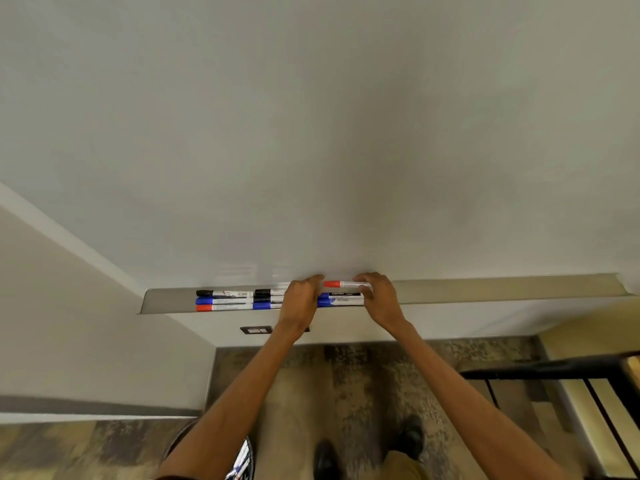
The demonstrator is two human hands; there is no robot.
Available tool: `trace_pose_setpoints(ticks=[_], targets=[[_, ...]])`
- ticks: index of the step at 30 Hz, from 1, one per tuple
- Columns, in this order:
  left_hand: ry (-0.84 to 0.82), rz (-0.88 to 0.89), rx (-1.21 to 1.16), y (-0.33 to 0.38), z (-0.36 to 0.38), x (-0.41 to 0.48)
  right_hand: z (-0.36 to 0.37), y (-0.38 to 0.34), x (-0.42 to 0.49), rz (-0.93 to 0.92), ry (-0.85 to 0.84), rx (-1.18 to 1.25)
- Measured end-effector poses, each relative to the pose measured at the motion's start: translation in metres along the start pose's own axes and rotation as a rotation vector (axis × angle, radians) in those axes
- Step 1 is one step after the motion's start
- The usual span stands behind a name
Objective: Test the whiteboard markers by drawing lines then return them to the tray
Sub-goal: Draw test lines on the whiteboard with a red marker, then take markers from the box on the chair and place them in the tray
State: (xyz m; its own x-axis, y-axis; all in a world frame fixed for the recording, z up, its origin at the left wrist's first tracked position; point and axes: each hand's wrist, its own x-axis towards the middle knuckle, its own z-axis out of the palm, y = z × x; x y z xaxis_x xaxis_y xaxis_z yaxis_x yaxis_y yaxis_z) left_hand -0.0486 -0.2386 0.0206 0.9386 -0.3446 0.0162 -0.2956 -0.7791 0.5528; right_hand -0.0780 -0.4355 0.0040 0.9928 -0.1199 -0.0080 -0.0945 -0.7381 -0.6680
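While the right grip [379,299] pinches the red marker [346,284] by its barrel at the back edge of the tray [485,289], the left grip [301,299] curls beside the cap; I cannot tell whether it holds the cap. Uncapping likely goes best with a straight pull along the barrel, keeping clear of the other markers [225,301] below.

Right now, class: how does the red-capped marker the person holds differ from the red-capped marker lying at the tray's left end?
The held red marker is gripped by the right hand; the tray red marker lies untouched in the tray. The held red marker is nearest the whiteboard; the tray red marker is in the front row. Both caps point left.
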Motion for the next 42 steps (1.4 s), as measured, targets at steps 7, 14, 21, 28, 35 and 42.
trace_pose_setpoints(ticks=[7, 14, 21, 28, 35, 42], targets=[[-0.105, -0.148, 0.105, -0.030, 0.028, -0.019, 0.024, 0.010, 0.013, 0.027, -0.068, -0.098], [-0.174, -0.174, 0.213, -0.051, 0.052, -0.034, 0.039, 0.009, 0.011, 0.050, -0.047, -0.065], [-0.140, -0.163, 0.223, -0.046, 0.048, -0.036, 0.044, 0.011, 0.007, 0.018, -0.075, -0.008], [-0.086, -0.129, 0.054, -0.034, 0.046, -0.030, 0.022, 0.007, -0.006, 0.036, 0.015, -0.031], [-0.002, -0.023, -0.061, 0.003, 0.052, -0.020, -0.012, 0.012, -0.022, 0.058, 0.204, 0.030], [-0.061, 0.010, -0.222, 0.077, 0.064, -0.023, -0.064, 0.039, -0.058, 0.132, 0.396, 0.091]])
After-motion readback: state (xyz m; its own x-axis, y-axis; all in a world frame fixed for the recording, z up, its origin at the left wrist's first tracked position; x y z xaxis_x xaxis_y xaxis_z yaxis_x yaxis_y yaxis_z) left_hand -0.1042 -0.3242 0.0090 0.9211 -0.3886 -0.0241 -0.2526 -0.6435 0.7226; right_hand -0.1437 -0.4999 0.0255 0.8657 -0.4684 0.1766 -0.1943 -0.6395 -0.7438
